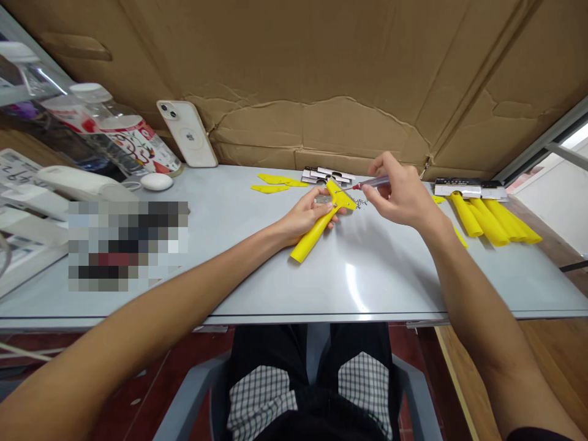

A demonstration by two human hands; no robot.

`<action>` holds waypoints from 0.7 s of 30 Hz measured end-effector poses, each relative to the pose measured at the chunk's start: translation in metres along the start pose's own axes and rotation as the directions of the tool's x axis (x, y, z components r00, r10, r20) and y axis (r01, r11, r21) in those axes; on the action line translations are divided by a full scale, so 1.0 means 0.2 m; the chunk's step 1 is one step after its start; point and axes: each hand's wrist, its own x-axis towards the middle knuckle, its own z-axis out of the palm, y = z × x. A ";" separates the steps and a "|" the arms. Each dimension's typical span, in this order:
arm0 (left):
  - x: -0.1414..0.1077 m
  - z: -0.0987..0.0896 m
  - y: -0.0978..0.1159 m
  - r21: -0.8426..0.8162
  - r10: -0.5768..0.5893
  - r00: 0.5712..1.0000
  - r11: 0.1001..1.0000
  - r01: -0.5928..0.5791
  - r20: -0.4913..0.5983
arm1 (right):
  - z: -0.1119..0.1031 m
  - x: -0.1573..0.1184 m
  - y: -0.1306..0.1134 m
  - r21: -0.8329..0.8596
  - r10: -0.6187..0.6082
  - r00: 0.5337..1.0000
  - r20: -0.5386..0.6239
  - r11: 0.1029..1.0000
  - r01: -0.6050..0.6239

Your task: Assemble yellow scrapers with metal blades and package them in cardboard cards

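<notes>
Near the middle of the table, my left hand [303,217] is closed around a yellow tool [315,234] with a tube-like handle and a wide, flat head. The handle points down toward the table's front edge. My right hand [402,193] grips a screwdriver [374,182] whose thin shaft reaches left to the yellow head. Small screws [362,203] lie in a pile just beyond the head. Behind it are metal blades [327,175], and flat yellow pieces [275,180] rest to the left of these.
Several yellow handles [498,220] lie at the right beside more packed blades [473,187]. A phone [190,135] leans on the cardboard [303,73] at the back left. Bottles [138,144], a white mouse [157,182] and a blurred patch [128,245] are at the left.
</notes>
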 end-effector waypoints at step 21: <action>0.01 0.00 -0.01 -0.030 0.002 0.999 1.000 -0.003 -0.035 | 0.00 0.00 0.05 0.139 -0.076 0.997 0.016 0.988 0.073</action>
